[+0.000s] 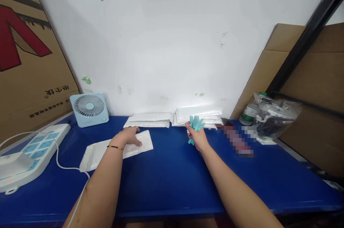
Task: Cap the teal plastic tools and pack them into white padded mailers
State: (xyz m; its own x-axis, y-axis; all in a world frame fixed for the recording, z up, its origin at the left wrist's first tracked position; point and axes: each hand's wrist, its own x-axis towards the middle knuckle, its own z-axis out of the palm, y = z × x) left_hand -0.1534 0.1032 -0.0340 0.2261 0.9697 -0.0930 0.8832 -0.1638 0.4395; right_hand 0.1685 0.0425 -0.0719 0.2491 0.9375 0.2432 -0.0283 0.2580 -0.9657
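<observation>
My left hand (pixel 130 136) lies over a flat white mailer bag (pixel 100 151) on the blue table, thumb apart from the fingers; the fingertips are partly hidden. In my right hand (pixel 198 137) is a bunch of thin teal strips (pixel 197 123), gripped with the ends fanning out above and below the fingers. Just behind that hand sits a stack of white mailer bags (pixel 199 112) against the wall. More white packages (pixel 150 118) lie along the wall, beyond my left hand.
A light blue fan (pixel 90 109) stands at the back left. Beside it lies a white power strip (pixel 40 149) with a cable (pixel 57 156) running past my left forearm. At the right are a bottle (pixel 249 113) and a clear plastic bag (pixel 276 117). Cardboard (pixel 24 77) flanks the table (pixel 166 185).
</observation>
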